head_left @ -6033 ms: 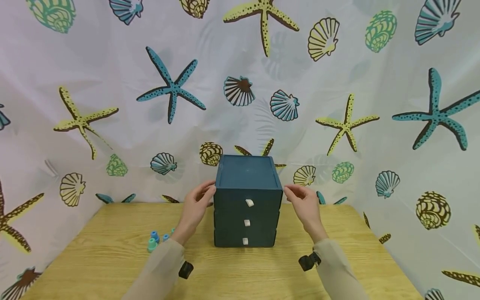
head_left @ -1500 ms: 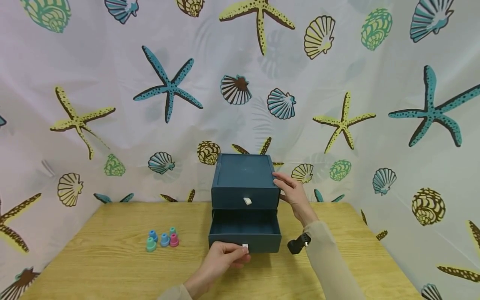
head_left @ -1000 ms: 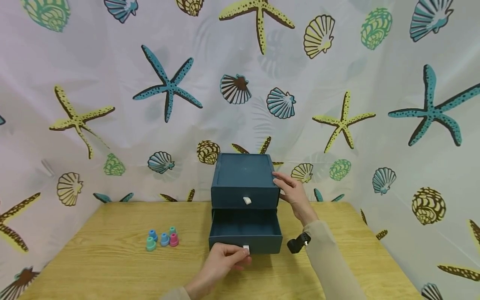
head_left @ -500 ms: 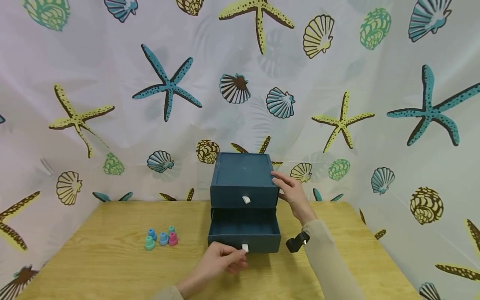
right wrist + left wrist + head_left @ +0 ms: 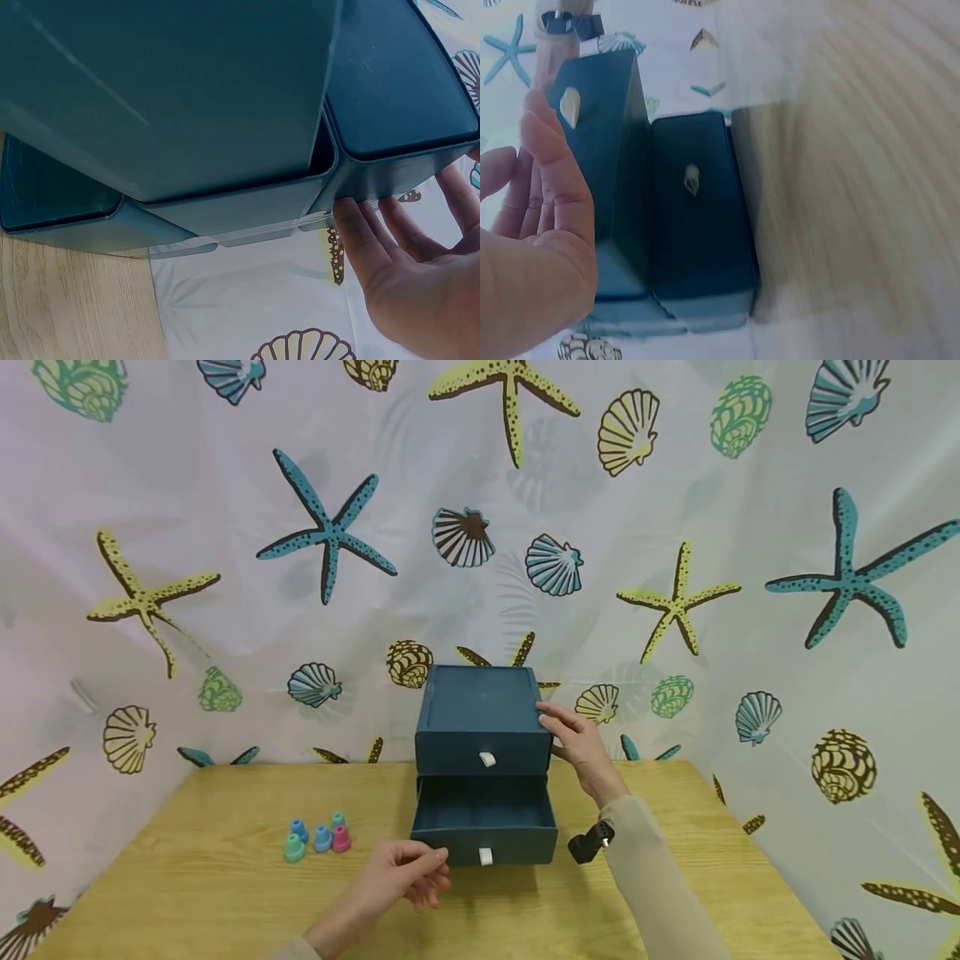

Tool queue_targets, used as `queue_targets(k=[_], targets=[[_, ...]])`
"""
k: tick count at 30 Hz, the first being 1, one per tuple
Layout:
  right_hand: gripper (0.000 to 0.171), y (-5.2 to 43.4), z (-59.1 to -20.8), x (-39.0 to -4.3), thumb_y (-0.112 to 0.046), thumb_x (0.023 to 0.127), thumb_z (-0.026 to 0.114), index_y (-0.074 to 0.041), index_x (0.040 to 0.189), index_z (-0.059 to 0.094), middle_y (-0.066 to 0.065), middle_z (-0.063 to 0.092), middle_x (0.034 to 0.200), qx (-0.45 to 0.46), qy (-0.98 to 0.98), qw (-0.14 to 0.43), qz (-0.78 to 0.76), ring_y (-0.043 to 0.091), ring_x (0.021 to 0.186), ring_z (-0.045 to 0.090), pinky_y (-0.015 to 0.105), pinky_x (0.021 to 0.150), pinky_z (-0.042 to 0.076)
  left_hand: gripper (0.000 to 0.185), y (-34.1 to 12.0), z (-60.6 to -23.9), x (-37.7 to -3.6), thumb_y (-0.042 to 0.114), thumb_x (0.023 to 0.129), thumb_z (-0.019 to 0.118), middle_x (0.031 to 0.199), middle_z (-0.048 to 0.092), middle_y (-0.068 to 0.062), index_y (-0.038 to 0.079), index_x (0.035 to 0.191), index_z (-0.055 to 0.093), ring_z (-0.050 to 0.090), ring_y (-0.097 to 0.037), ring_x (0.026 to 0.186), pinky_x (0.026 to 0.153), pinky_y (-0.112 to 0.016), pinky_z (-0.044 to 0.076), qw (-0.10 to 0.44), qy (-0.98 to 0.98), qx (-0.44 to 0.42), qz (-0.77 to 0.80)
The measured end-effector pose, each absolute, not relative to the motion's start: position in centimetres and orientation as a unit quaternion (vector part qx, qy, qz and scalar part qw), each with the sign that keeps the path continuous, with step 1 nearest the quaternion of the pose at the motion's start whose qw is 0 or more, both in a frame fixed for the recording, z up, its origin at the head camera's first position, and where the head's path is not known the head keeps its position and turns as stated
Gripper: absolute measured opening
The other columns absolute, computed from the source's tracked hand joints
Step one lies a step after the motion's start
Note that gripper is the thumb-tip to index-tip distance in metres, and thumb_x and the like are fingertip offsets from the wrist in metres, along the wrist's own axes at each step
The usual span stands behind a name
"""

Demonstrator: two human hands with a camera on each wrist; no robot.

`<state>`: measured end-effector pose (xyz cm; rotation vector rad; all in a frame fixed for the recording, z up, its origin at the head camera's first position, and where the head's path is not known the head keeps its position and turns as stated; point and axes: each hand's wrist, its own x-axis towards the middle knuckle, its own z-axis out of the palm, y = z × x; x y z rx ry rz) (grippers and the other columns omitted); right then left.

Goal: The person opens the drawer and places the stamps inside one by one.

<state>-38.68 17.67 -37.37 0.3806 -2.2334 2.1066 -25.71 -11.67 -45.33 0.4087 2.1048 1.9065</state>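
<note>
Drawer chest (image 5: 483, 718): rigid, probably light (drawer (image 5: 483, 827) sliding open); right hand (image 5: 577, 745) bracing its top edge, fingers straight; left hand (image 5: 405, 877) hovering, fingers loosely curled, near white pull tab (image 5: 485, 857).

Bare table (image 5: 187, 893) left of pulled-out drawer (image 5: 483, 831), beyond caps (image 5: 318, 839).

Caps (image 5: 318, 838) on table (image 5: 187, 877), left of drawer unit (image 5: 483, 720).

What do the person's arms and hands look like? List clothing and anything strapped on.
Both hands, left hand and right hand, are bare: no gloves or rings show. Each arm wears a long beige sleeve. A small black wrist camera sits at the right cuff.
</note>
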Motion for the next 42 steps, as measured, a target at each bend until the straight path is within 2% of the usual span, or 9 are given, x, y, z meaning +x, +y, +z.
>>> queue_targets(k=[7, 12, 15, 20, 24, 29, 34, 42], targets=[[0.043, 17.7, -37.3, -38.8, -0.027, 0.102, 0.055, -0.014, 0.142, 0.053, 0.008, 0.038, 0.155, 0.130, -0.721, 0.013, 0.681, 0.030, 0.145, 0.034, 0.057, 0.113, 0.034, 0.037, -13.6, -45.7, -26.3, 0.039, 0.094, 0.065, 0.081, 0.073, -0.008, 0.002, 0.087, 0.071, 0.063, -0.014, 0.061, 0.055, -0.022, 0.051, 0.107, 0.742, 0.119, 0.651], [0.043, 17.8, -37.3, -38.9, -0.027, 0.102, 0.054, -0.014, 0.143, 0.052, 0.007, 0.038, 0.156, 0.130, -0.721, 0.011, 0.681, 0.029, 0.145, 0.033, 0.057, 0.113, 0.034, 0.043, -14.5, -45.8, -26.8, 0.037, 0.093, 0.066, 0.077, 0.072, -0.004, -0.005, 0.091, 0.069, 0.062, -0.014, 0.060, 0.055, -0.022, 0.051, 0.091, 0.754, 0.115, 0.640], [0.042, 17.7, -37.4, -38.7, -0.029, 0.101, 0.056, -0.016, 0.142, 0.054, 0.006, 0.040, 0.154, 0.131, -0.722, 0.016, 0.679, 0.028, 0.145, 0.034, 0.057, 0.113, 0.034, 0.043, -15.3, -45.9, -27.2, 0.035, 0.094, 0.066, 0.078, 0.072, -0.002, -0.008, 0.095, 0.069, 0.064, -0.014, 0.064, 0.057, -0.023, 0.052, 0.106, 0.758, 0.134, 0.629], [0.041, 17.4, -37.3, -38.7, -0.033, 0.100, 0.057, -0.019, 0.139, 0.057, 0.004, 0.042, 0.153, 0.142, -0.725, 0.019, 0.674, 0.027, 0.144, 0.036, 0.055, 0.113, 0.035, 0.033, -17.4, -45.8, -28.1, 0.030, 0.095, 0.065, 0.086, 0.072, -0.002, -0.002, 0.102, 0.071, 0.068, -0.017, 0.077, 0.066, -0.029, 0.056, 0.127, 0.775, 0.160, 0.599], [0.040, 17.4, -37.4, -38.6, -0.032, 0.100, 0.058, -0.020, 0.138, 0.058, 0.003, 0.044, 0.151, 0.141, -0.724, 0.023, 0.675, 0.026, 0.143, 0.037, 0.056, 0.112, 0.036, 0.033, -18.6, -45.8, -29.0, 0.031, 0.094, 0.066, 0.092, 0.073, -0.003, 0.001, 0.108, 0.071, 0.068, -0.020, 0.084, 0.073, -0.034, 0.057, 0.129, 0.785, 0.151, 0.587], [0.040, 17.5, -37.6, -38.6, -0.031, 0.100, 0.057, -0.018, 0.137, 0.058, 0.003, 0.044, 0.151, 0.136, -0.721, 0.024, 0.679, 0.027, 0.142, 0.038, 0.056, 0.112, 0.035, 0.037, -19.9, -46.3, -29.9, 0.035, 0.092, 0.069, 0.099, 0.073, -0.003, 0.004, 0.113, 0.070, 0.067, -0.019, 0.088, 0.076, -0.036, 0.056, 0.122, 0.791, 0.124, 0.587], [0.043, 17.4, -37.8, -38.7, -0.032, 0.101, 0.056, -0.018, 0.141, 0.055, 0.004, 0.041, 0.154, 0.144, -0.723, 0.009, 0.676, 0.026, 0.145, 0.034, 0.055, 0.114, 0.034, 0.037, -21.6, -46.9, -30.4, 0.033, 0.091, 0.070, 0.100, 0.072, -0.002, 0.004, 0.114, 0.069, 0.066, -0.019, 0.090, 0.078, -0.037, 0.057, 0.107, 0.794, 0.099, 0.591], [0.042, 17.5, -36.7, -37.9, -0.025, 0.104, 0.050, -0.013, 0.143, 0.051, 0.008, 0.037, 0.156, 0.143, -0.728, 0.003, 0.671, 0.029, 0.147, 0.030, 0.056, 0.114, 0.032, 0.035, -24.4, -47.7, -31.5, 0.028, 0.093, 0.068, 0.102, 0.073, -0.004, 0.002, 0.117, 0.067, 0.070, -0.019, 0.091, 0.082, -0.042, 0.058, 0.085, 0.785, 0.109, 0.604]])
